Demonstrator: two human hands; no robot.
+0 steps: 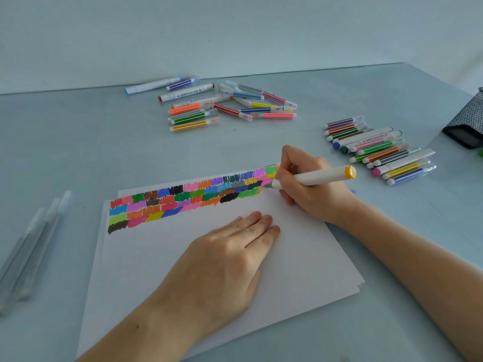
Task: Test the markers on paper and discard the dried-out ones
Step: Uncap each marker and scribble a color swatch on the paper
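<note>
On the grey tabletop [78, 142], a flat left hand [222, 259] steadies white paper [287, 257]; at two o'clock, the right hand [311, 189] grips a white yellow-capped marker [321, 175], best dragged slowly for a clear swatch.

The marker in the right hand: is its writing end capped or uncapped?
Uncapped: the marker's grey tip touches the paper; the yellow cap sits on its back end.

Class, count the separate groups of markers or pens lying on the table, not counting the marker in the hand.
3: a loose pile of markers at the far middle, a tidy row right of the paper, and blurred clear pens at the left edge.
</note>
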